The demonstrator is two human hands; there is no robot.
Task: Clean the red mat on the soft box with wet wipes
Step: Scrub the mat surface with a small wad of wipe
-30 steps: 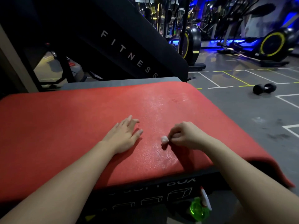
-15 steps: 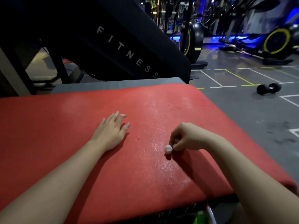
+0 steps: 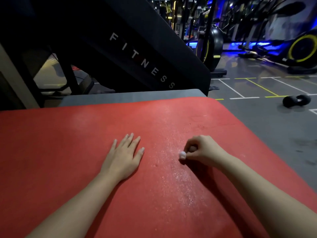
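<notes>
While the left hand [image 3: 123,158] lies flat on the red mat [image 3: 51,152] near its middle, fingers straight and lightly spread, the right hand [image 3: 202,151] pinches a small balled-up white wet wipe [image 3: 182,155] against the mat — nearer the right edge. A wet, glistening streak [image 3: 175,162] runs between the two hands. Beyond the mat's far right corner, a black dumbbell [image 3: 296,100] lies on the grey floor [image 3: 267,121].

Right hand [image 3: 202,151] pinches balled wipe [image 3: 182,155] on red mat [image 3: 68,152] (wet sheen); left hand [image 3: 122,157] flat.
</notes>
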